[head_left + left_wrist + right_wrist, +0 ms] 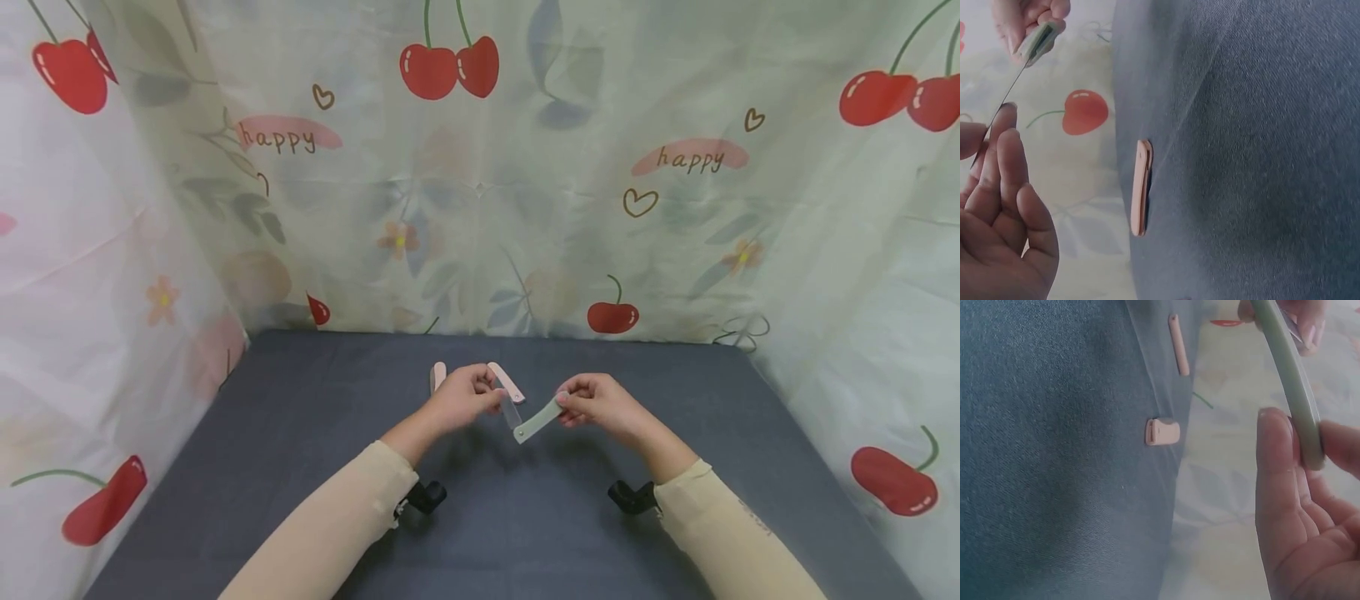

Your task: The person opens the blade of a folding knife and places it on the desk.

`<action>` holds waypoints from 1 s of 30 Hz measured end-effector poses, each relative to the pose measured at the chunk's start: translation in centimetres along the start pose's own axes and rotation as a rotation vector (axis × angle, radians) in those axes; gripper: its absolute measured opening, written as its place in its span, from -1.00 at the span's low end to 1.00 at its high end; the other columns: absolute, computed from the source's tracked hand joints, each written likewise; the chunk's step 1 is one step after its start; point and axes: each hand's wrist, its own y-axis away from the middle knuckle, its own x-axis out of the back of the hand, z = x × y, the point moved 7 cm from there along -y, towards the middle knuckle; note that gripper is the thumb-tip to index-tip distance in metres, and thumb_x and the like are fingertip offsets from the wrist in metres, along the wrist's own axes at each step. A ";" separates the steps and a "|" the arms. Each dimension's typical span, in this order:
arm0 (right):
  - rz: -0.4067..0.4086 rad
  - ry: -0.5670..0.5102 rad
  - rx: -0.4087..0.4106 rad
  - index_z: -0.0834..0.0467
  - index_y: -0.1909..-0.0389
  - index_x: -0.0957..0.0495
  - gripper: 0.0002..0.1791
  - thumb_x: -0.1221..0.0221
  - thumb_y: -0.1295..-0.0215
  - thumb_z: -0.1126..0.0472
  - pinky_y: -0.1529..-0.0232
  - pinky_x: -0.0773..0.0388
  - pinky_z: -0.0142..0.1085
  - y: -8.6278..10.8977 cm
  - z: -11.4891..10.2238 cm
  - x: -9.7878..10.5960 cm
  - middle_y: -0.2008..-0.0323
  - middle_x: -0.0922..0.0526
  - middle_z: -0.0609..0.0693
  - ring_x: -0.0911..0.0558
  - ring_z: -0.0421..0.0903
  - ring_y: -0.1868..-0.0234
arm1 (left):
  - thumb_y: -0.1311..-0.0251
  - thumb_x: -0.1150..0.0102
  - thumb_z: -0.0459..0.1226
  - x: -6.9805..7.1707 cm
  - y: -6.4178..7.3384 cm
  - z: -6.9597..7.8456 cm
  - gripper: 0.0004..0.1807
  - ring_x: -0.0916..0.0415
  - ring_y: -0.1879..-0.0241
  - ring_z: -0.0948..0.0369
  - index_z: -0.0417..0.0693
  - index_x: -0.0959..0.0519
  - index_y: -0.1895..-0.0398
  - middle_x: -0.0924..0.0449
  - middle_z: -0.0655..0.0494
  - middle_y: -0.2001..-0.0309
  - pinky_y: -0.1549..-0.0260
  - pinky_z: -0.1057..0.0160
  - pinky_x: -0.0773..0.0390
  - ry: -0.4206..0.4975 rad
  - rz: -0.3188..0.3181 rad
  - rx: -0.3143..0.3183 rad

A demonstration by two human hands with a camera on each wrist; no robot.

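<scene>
Left hand [468, 397] pinches the blade [512, 412], right hand [596, 403] pinches the green handle [542, 419] near its far end, folding razor [522, 433] part-open above the dark table [517, 525], hinge between, presumably one grip per side to control its angle.

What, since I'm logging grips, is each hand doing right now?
Left hand: pinching the thin blade.
Right hand: pinching the pale green handle joined to that blade.
</scene>
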 end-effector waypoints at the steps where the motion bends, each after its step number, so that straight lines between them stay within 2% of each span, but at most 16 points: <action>1: -0.017 0.014 -0.007 0.47 0.04 -0.51 -0.73 -0.17 -0.45 0.29 0.13 -0.66 -0.01 0.0 0.0 0.0 0.28 -0.71 0.19 -0.72 0.00 0.30 | -0.37 -0.20 -0.31 -0.1 0.0 0.0 -0.85 -0.67 0.38 0.15 -0.19 -0.47 0.29 -0.73 -0.02 0.43 0.44 0.26 -0.44 -0.003 -0.016 -0.003; 5: -0.091 0.058 -0.007 0.45 0.07 -0.53 -0.74 -0.17 -0.45 0.28 0.10 -0.63 0.08 0.1 -0.2 -0.2 0.27 -0.71 0.25 -0.71 -0.02 0.30 | -0.38 -0.20 -0.31 -0.3 -0.1 0.0 -0.83 -0.71 0.31 -0.02 -0.19 -0.43 0.32 -0.72 -0.12 0.44 0.53 0.29 -0.37 0.012 -0.071 0.001; 9: -0.146 0.080 -0.001 0.43 0.11 -0.51 -0.77 -0.17 -0.45 0.28 0.10 -0.63 0.08 0.2 -0.4 -0.6 0.28 -0.71 0.24 -0.70 -0.01 0.30 | -0.38 -0.19 -0.33 -0.2 0.0 0.2 -0.82 -0.71 0.26 -0.13 -0.20 -0.40 0.32 -0.71 -0.13 0.46 0.50 0.27 -0.43 0.030 -0.096 0.003; 13: -0.160 0.088 0.001 0.40 0.12 -0.49 -0.79 -0.17 -0.46 0.28 0.10 -0.64 0.07 0.2 -0.5 -0.7 0.28 -0.70 0.24 -0.70 0.08 0.27 | -0.38 -0.20 -0.34 -0.2 0.0 0.3 -0.79 -0.68 0.24 -0.21 -0.19 -0.38 0.36 -0.70 -0.09 0.46 0.38 0.09 -0.57 0.053 -0.112 0.004; 16: -0.135 0.082 0.009 0.39 0.11 -0.48 -0.79 -0.16 -0.47 0.27 0.11 -0.64 0.04 0.3 -0.6 -0.4 0.26 -0.70 0.27 -0.70 0.14 0.23 | -0.38 -0.19 -0.34 -0.1 0.0 0.3 -0.79 -0.67 0.26 -0.18 -0.18 -0.38 0.38 -0.70 -0.04 0.45 0.29 0.01 -0.61 0.061 -0.109 -0.001; 19: -0.075 0.064 0.017 0.39 0.10 -0.47 -0.78 -0.14 -0.47 0.26 0.16 -0.67 -0.08 0.2 -0.6 0.1 0.25 -0.70 0.27 -0.70 0.18 0.21 | -0.39 -0.18 -0.34 0.2 -0.2 0.3 -0.79 -0.67 0.32 -0.04 -0.17 -0.39 0.39 -0.71 0.00 0.44 0.40 0.15 -0.54 0.052 -0.075 -0.017; 22: -0.009 0.030 0.039 0.40 0.08 -0.45 -0.78 -0.13 -0.48 0.28 0.21 -0.68 -0.19 0.2 -0.6 0.8 0.27 -0.71 0.23 -0.72 0.14 0.22 | -0.40 -0.16 -0.35 0.8 -0.4 0.5 -0.80 -0.66 0.34 0.02 -0.17 -0.39 0.38 -0.71 -0.02 0.42 0.41 0.25 -0.49 0.079 -0.028 -0.022; 26: 0.051 -0.041 0.071 0.44 0.05 -0.40 -0.77 -0.10 -0.50 0.32 0.19 -0.68 -0.21 0.3 -0.6 1.4 0.27 -0.71 0.20 -0.73 0.04 0.25 | -0.40 -0.16 -0.37 1.3 -0.5 0.6 -0.81 -0.67 0.34 0.02 -0.21 -0.38 0.37 -0.71 -0.13 0.40 0.30 0.22 -0.60 0.154 0.036 -0.030; 30: 0.104 -0.114 0.086 0.44 0.04 -0.37 -0.77 -0.08 -0.51 0.32 0.16 -0.67 -0.21 0.3 -0.4 1.9 0.29 -0.71 0.16 -0.73 -0.07 0.29 | -0.38 -0.18 -0.37 1.6 -0.6 0.2 -0.79 -0.65 0.43 0.19 -0.21 -0.39 0.40 -0.72 -0.13 0.41 0.28 0.22 -0.60 0.216 0.110 -0.032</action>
